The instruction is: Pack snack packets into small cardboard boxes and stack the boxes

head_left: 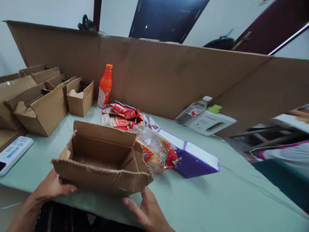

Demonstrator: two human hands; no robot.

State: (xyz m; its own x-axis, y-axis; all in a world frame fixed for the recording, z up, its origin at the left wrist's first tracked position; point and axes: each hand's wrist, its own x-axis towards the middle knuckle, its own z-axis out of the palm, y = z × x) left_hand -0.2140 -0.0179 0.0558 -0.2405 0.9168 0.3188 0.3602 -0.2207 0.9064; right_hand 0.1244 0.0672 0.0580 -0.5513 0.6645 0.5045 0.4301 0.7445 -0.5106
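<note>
An open-topped cardboard box, empty inside as far as it shows, is held between both hands near the front edge of the table. My left hand grips its left side, thumb along the front and the other fingers partly hidden behind the box. At the lower right corner, my right hand closes on the box, with its fingertips hidden. Just behind the box lie a clear and red food wrapper, several red snack packets and a purple and white box.
Several cardboard boxes stand at the left, near a white device. An orange bottle stands at the back. A clear bottle and a white jug with a green cap lean against the cardboard wall.
</note>
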